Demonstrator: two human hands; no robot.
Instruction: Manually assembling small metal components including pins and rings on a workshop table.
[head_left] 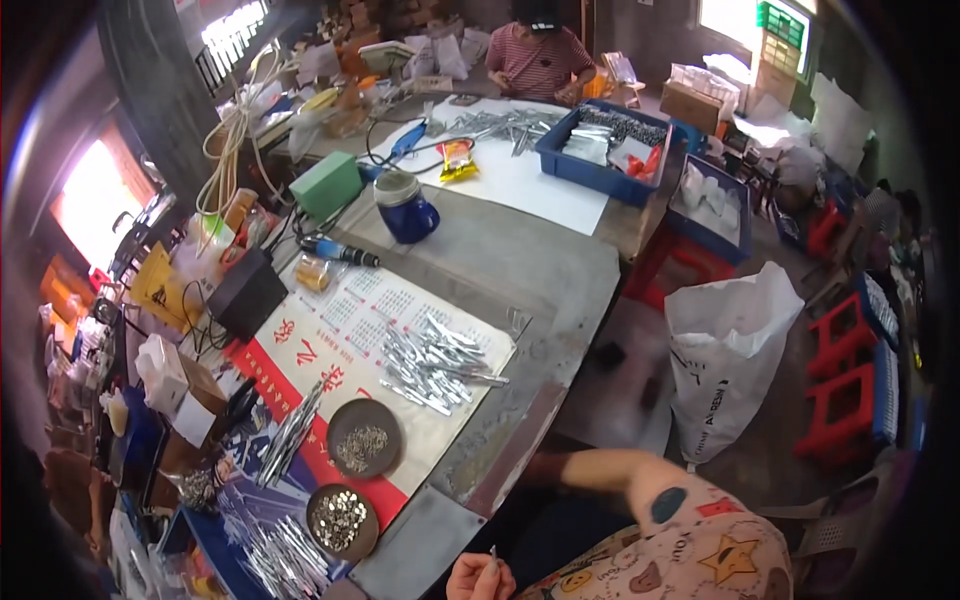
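Observation:
At the bottom edge, my left hand (480,578) is closed, thumb and fingers pinching a small metal piece (494,551) whose tip pokes out on top. My right arm (610,470) reaches leftward from the printed sleeve into the shadow beside the table edge, and its hand is hidden there. Up and left of my left hand, a dark round dish (316,522) holds shiny small metal parts. Above it stands another dark dish (392,420) with finer greyish parts. A pile of slim silver metal pieces (435,360) lies on a calendar sheet (470,310); more slim pieces (290,440) lie left of the dishes.
A cordless screwdriver (340,250), blue mug (410,222) and green box (325,185) stand farther back. A blue bin (590,178) sits at the far end, near another person (540,60). Right of the table are a white sack (730,350) and red stools (840,410).

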